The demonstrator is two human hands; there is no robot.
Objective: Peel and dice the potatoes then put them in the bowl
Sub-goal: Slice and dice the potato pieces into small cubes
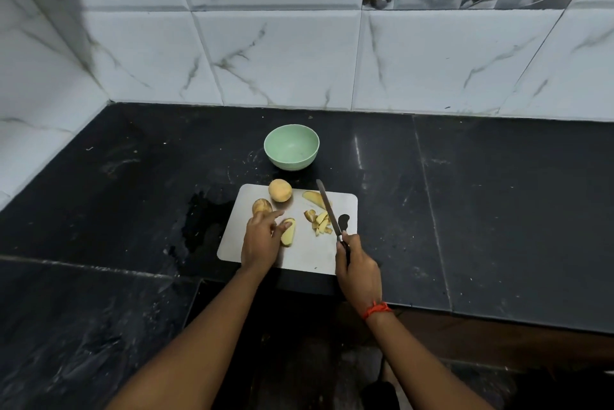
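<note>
Here, a potato wedge is laid cut face up on the steel cutting board, its long axis running away from the person. It is touched at its far end by the left hand, whose fingers seem mostly straight. A knife is gripped by the right hand, blade pointing far-left above the cut pieces. The green bowl is set beyond the board.

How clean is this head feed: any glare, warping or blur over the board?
Head view: wide-angle warp curves the tiles and the counter edges toward the frame's sides; a faint glare streak lies on the counter right of the bowl; the board is evenly lit, with the knife and cut pieces small but readable; below the counter it is dark and murky.
</note>
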